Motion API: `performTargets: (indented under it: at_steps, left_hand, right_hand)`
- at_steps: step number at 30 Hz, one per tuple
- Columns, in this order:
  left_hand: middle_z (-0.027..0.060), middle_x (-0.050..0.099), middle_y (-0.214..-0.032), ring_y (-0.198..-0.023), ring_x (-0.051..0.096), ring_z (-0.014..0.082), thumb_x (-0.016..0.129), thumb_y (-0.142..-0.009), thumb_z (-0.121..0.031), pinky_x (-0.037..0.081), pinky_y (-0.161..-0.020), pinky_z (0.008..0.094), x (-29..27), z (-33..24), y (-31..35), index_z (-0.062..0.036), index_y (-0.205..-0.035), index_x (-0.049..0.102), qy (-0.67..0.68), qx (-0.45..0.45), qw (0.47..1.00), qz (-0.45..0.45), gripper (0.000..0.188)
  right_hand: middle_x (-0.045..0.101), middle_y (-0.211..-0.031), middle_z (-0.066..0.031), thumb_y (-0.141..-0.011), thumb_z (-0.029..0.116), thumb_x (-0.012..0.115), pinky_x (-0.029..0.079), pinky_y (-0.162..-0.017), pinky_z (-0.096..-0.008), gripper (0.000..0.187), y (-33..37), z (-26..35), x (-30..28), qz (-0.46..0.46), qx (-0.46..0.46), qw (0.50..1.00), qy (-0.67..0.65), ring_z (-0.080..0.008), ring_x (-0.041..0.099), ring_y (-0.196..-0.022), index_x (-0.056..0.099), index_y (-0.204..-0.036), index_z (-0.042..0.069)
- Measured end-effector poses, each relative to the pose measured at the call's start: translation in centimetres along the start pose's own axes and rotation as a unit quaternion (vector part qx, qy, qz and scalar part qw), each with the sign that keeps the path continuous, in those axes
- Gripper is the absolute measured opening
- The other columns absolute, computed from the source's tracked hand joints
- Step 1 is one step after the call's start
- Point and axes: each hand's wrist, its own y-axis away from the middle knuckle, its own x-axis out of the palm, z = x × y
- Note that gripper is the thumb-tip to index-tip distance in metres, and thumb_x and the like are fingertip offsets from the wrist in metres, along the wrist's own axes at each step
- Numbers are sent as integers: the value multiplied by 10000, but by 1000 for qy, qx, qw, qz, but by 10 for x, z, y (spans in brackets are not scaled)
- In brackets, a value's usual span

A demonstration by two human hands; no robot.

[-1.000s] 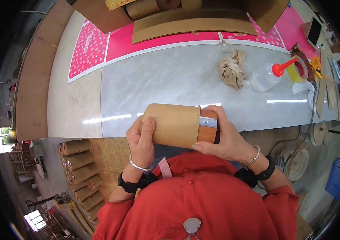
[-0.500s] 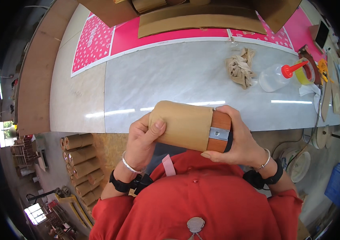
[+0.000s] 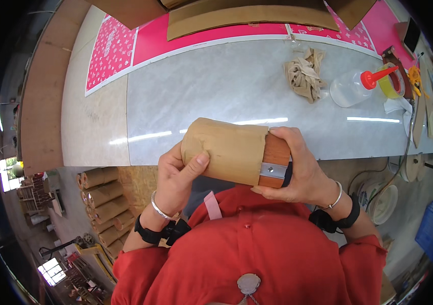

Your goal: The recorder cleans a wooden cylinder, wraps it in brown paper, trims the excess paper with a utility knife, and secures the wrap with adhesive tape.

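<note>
A block with a reddish-brown wood-look side (image 3: 277, 147), a metal strip with a screw and a dark end is held in front of my chest. A tan paper sleeve (image 3: 225, 152) covers most of it, leaving only its right end bare. My left hand (image 3: 178, 175) is closed round the sleeve's left end, thumb pressed on the paper's near face. Round the bare right end, my right hand (image 3: 300, 170) is wrapped, with fingers on the far edge and the thumb at the near edge. The rest of the block is hidden inside the paper.
A grey table (image 3: 201, 84) lies beyond my hands. On it are a crumpled beige cloth (image 3: 304, 75), a clear bottle with a red nozzle (image 3: 351, 89), yellow tape (image 3: 392, 84) and an open cardboard box (image 3: 252, 21). Wrapped rolls (image 3: 103, 195) are stacked at lower left.
The block in its paper sleeve has shifted slightly left and up in the picture with both hands. The table has also slid a little upward in view. Both grips look the same.
</note>
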Motion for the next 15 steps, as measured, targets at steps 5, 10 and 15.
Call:
performTargets:
  at_steps: [5,10,15]
  left_hand:
    - [51,656,-1031,-974,593,121,668,-890,-179,458,-875,287,-13,11,-5,18,-1145,603,55,-41,998,1,329]
    - [48,657,-1034,-959,595,122,686,-874,-164,460,-871,289,-15,22,-7,4,-1123,619,26,-80,996,5,308]
    - [51,658,-1064,-957,579,112,702,-855,-171,435,-878,297,-7,19,-9,1,-1122,616,63,-123,990,1,328]
  right_hand:
    - [436,-1177,-144,-645,203,852,460,-892,-357,891,-2,-4,-1,20,102,992,-78,-259,511,-1085,310,-1333,40]
    - [436,-1173,-136,-667,206,838,451,-910,-354,854,4,-11,1,26,125,988,-89,-252,508,-1095,323,-1328,44]
    - [443,-1198,-162,-687,230,820,417,-949,-365,828,1,-9,1,27,114,991,-68,-292,488,-1119,337,-1327,24]
